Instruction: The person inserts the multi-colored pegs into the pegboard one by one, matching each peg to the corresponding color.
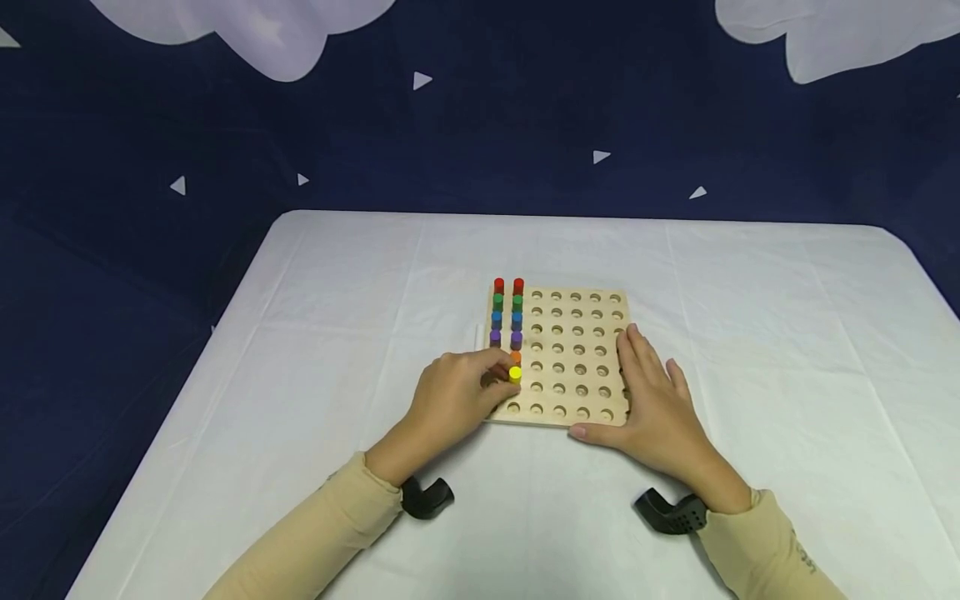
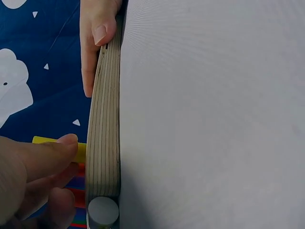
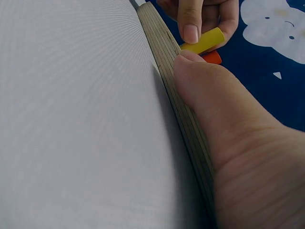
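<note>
A square wooden pegboard (image 1: 567, 358) with rows of round holes lies on the table. My left hand (image 1: 457, 387) pinches a yellow peg (image 1: 515, 374) between thumb and fingers at the second column from the left; in the right wrist view the yellow peg (image 3: 205, 42) stands at the board's face, slightly tilted. Behind it in that column are an orange peg (image 1: 516, 357), then purple, blue, green and red ones. The leftmost column has matching pegs, its near end hidden by the left hand. My right hand (image 1: 656, 408) rests with extended fingers along the board's right edge, thumb at the near edge.
A white cloth covers the table (image 1: 300, 333). Beyond its far edge hangs a dark blue backdrop (image 1: 480, 125) with pale clouds and triangles. A white round piece (image 2: 103, 211) shows at the board's near left corner. Black wrist devices (image 1: 427, 498) sit on both wrists.
</note>
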A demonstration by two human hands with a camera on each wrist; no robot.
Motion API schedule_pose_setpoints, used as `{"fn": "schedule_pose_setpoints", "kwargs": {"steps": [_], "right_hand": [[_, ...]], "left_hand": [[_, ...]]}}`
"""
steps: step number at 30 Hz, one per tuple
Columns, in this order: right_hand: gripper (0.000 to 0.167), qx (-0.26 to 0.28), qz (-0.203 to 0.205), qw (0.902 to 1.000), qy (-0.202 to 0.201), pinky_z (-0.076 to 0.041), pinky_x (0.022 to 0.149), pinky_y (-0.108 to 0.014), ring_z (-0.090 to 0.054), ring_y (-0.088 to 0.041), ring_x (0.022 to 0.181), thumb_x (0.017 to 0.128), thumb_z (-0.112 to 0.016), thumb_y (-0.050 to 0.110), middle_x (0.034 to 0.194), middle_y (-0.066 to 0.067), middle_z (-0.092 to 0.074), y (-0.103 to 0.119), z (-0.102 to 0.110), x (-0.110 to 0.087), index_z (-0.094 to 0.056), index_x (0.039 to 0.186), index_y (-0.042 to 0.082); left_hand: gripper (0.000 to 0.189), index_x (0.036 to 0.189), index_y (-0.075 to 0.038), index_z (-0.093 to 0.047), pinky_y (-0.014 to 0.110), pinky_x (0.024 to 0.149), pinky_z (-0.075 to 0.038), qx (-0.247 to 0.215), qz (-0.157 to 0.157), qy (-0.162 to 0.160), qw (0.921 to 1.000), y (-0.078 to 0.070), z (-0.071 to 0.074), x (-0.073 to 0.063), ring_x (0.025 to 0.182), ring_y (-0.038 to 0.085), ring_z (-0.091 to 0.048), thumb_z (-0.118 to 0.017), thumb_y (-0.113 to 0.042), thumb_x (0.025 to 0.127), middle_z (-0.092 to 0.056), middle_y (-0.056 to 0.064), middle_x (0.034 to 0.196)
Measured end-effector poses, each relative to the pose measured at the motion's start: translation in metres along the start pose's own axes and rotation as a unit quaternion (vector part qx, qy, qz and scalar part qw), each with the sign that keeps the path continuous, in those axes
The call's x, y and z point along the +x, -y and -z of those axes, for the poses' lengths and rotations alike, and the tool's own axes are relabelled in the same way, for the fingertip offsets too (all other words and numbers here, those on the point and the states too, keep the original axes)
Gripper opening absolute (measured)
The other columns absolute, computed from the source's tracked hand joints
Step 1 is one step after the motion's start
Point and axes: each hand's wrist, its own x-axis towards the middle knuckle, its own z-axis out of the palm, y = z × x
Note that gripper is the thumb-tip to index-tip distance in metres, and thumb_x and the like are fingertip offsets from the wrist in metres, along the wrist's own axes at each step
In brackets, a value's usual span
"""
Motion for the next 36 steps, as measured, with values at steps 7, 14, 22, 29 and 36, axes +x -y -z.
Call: {"fn": "schedule_pose_setpoints", "kwargs": {"steps": [7,14,22,29,36], "right_hand": [[0.139,0.0,0.0,1.0,-0.001,0.003,0.119,-0.063,-0.005,-0.034,0.155,0.065,-0.074,0.078,0.168,-0.011,0.003,0.0,0.0,-0.001,0.0,0.159,0.008],[0.139,-0.002,-0.001,1.0,-0.003,0.003,0.119,-0.063,-0.005,-0.035,0.155,0.065,-0.074,0.077,0.168,-0.012,0.003,0.0,0.001,-0.002,0.0,0.159,0.007],[0.139,-0.003,-0.004,1.0,-0.005,0.003,0.119,-0.062,-0.005,-0.035,0.154,0.064,-0.074,0.078,0.167,-0.012,0.003,0.001,0.0,-0.003,0.0,0.159,0.008],[0.14,-0.004,-0.006,1.0,-0.004,0.003,0.119,-0.063,-0.004,-0.035,0.155,0.063,-0.073,0.08,0.168,-0.011,0.004,0.003,0.001,-0.003,0.001,0.159,0.009],[0.14,-0.006,-0.002,1.0,-0.007,0.003,0.119,-0.062,-0.005,-0.035,0.155,0.063,-0.074,0.079,0.167,-0.011,0.003,0.005,-0.001,-0.001,0.001,0.159,0.01]], "left_hand": [[0.017,0.097,-0.019,-0.074,0.024,0.062,-0.047,0.017,-0.005,0.021,0.9996,0.0,0.0,-0.001,0.072,0.003,-0.063,-0.081,-0.025,0.083,-0.074,-0.007,0.086],[0.023,0.101,-0.018,-0.075,0.027,0.073,-0.051,-0.025,0.012,0.028,0.9992,0.001,0.0,-0.001,0.083,0.005,-0.068,-0.083,-0.025,0.081,-0.075,-0.007,0.095],[0.019,0.098,-0.017,-0.075,0.028,0.065,-0.047,-0.033,0.045,-0.019,0.9982,0.015,0.021,-0.009,0.065,0.008,-0.059,-0.082,-0.022,0.082,-0.076,-0.007,0.091],[0.03,0.114,-0.016,-0.07,0.038,0.074,-0.048,0.0,0.117,-0.003,0.9931,0.037,0.045,-0.015,0.081,0.019,-0.061,-0.078,-0.021,0.086,-0.071,-0.002,0.105],[0.033,0.12,-0.023,-0.069,0.041,0.092,-0.051,0.032,0.07,0.088,0.9931,0.047,0.05,-0.03,0.11,0.014,-0.062,-0.077,-0.019,0.087,-0.066,-0.008,0.119]]}}
